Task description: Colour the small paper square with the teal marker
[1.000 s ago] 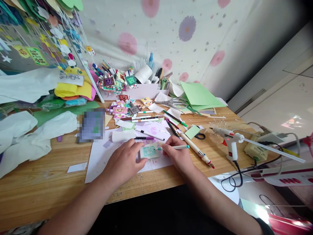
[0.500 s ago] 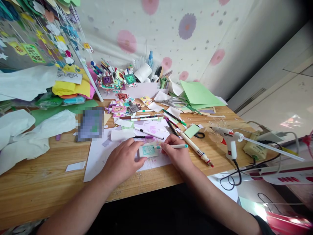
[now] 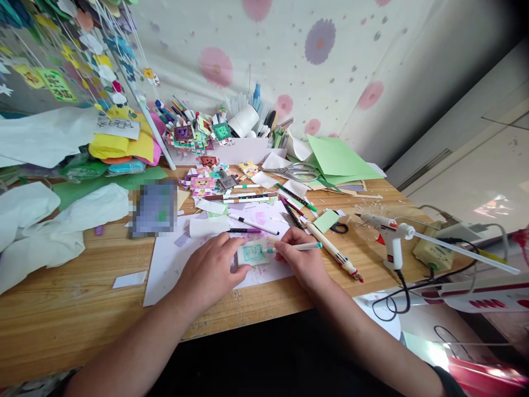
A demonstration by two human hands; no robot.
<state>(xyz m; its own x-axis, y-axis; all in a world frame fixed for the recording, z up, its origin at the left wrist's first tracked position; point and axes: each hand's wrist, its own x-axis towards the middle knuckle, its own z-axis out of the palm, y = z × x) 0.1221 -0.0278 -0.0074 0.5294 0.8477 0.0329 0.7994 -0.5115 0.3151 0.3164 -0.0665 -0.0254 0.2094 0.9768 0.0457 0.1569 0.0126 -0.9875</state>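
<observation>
The left hand (image 3: 217, 259) pinches the left end of the small white card (image 3: 253, 253), likely so it can't slide. The right hand (image 3: 303, 256) pinches the teal-ended marker (image 3: 303, 246) near its tip, probably to steer it well. The card is over the big white paper (image 3: 164, 273), which may keep ink off the bench (image 3: 78, 314).

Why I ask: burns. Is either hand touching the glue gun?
No: the glue gun sits apart; left hand holds a paper card, right hand a teal marker.
</observation>
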